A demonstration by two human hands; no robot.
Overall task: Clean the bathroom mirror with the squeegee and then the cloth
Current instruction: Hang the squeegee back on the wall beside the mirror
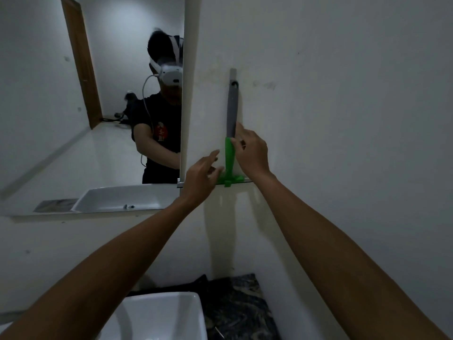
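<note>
Dim bathroom, white wall (343, 119) all round, poor light. Landmark: squeegee (231, 143), hanging upright on the wall from a hook (234, 83) at its grey handle top, green neck and crossbar at the bottom, blade edge level with the mirror's lower right corner.

Left of the squeegee: mirror (73, 119), reflecting a person in a dark shirt with a white headset, a wooden door frame and the basin. Its right edge ends just short of the squeegee.

Left hand (202, 176) sits just left of the green crossbar, fingers loosely spread and half curled, tips at or touching the crossbar end. Probably contact, but the blur makes it hard to confirm; no firm hold visible.

Right hand (252, 153) is just right of the squeegee, thumb and forefinger pinched on the shaft where grey meets green, remaining fingers relaxed.

Below the squeegee: white basin (159, 315) at bottom centre, with a dark marbled countertop (242, 307) beside it. Cloth not identifiable.
</note>
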